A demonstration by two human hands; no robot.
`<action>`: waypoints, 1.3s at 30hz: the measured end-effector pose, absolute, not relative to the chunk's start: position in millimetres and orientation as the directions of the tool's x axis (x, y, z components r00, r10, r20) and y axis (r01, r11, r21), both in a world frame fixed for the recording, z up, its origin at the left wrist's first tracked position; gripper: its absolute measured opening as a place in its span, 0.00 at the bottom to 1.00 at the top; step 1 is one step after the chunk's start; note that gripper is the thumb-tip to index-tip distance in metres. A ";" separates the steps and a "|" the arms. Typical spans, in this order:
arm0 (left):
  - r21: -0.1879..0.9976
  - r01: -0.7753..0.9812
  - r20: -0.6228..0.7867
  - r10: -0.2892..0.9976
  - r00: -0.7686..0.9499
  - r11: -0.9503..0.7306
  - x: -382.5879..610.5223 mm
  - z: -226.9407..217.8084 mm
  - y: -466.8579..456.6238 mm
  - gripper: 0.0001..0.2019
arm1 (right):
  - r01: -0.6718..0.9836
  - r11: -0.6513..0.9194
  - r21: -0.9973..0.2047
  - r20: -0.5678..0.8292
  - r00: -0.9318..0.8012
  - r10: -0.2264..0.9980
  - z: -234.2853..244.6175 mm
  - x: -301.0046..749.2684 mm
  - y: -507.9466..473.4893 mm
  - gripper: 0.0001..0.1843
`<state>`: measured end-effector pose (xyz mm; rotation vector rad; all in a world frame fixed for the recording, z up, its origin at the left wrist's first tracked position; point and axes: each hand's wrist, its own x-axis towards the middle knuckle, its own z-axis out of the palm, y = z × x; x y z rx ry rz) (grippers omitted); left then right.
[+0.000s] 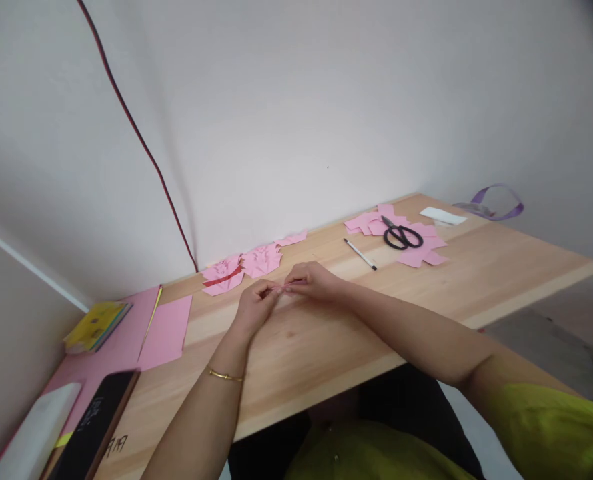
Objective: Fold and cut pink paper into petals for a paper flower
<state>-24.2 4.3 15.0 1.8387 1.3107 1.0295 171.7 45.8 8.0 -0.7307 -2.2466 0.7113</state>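
My left hand and my right hand meet over the middle of the wooden table. Between their fingertips is a small piece of pink paper, pinched from both sides and mostly hidden by the fingers. Just beyond my left hand lie creased pink paper cut-outs, one with a red strip across it. To the right of my right hand is a white pen with a dark tip.
Black-handled scissors rest on pink paper scraps at the back right, near a white strip. At the left are pink sheets, a yellow packet, a black slab and a white box. A wall borders the back edge.
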 end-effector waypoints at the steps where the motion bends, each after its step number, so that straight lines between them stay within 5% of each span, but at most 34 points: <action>1: 0.844 0.445 0.235 0.952 0.196 -0.300 -24.0 15.5 3.7 0.10 | 0.302 0.710 -0.637 0.422 -0.633 0.648 8.5 171.9 45.9 0.13; 8: 0.926 0.324 0.205 0.979 0.006 -0.196 -36.7 11.2 12.4 0.12 | 0.327 0.601 -0.730 0.382 -0.533 0.755 13.2 179.8 50.4 0.12; 15: 0.994 -0.056 0.094 0.994 -0.052 -0.097 -33.4 4.5 15.1 0.12 | 0.317 0.504 -0.804 0.338 -0.454 0.824 14.3 179.1 49.1 0.13; 19: 1.000 0.008 0.023 0.998 0.054 -0.023 -25.2 4.0 9.6 0.12 | 0.294 0.495 -0.818 0.350 -0.429 0.833 14.5 175.1 45.4 0.13; 25: 0.998 0.057 0.036 0.999 -0.011 -0.035 -26.4 -1.6 11.3 0.12 | 0.284 0.462 -0.840 0.349 -0.369 0.861 16.9 174.1 43.9 0.13; 39: 0.983 -0.175 0.038 0.995 -0.087 -0.053 -22.8 4.7 12.9 0.10 | 0.249 0.477 -0.843 0.302 -0.514 0.803 8.8 175.4 43.1 0.13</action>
